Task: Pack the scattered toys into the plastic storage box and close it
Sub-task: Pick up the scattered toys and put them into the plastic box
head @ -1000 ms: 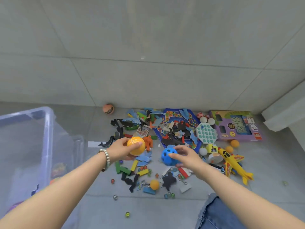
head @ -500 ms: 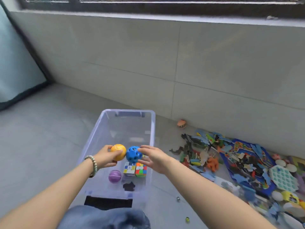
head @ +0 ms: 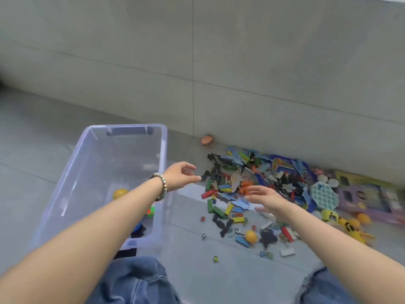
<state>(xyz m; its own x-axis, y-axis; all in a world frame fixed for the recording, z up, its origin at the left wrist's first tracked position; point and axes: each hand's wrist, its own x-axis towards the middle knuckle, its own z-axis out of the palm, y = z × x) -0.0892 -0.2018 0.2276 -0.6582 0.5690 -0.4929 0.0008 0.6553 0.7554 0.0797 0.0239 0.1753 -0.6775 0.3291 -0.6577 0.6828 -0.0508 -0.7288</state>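
The clear plastic storage box (head: 89, 137) stands open on the floor at the left. Inside it lie a yellow ball (head: 120, 193), a coloured cube partly hidden by my left forearm, and a blue toy. My left hand (head: 180, 175), with a bead bracelet on the wrist, hovers empty just right of the box's rim, fingers relaxed. My right hand (head: 264, 196) is empty too, fingers spread over the scattered toy pile (head: 236, 189) of puzzle pieces and coloured blocks. An orange ball (head: 250, 236) and several marbles lie nearer to me.
A small brown ball (head: 206, 140) rests against the grey wall. At the right lie a teal pop-it toy (head: 324, 195), a purple game box (head: 370, 197) and a yellow toy plane (head: 355, 230). My knees in jeans fill the bottom edge.
Both hands have let go of the yellow and blue balls over the box and swung right, empty, toward the toy pile. The view turned back to the right.
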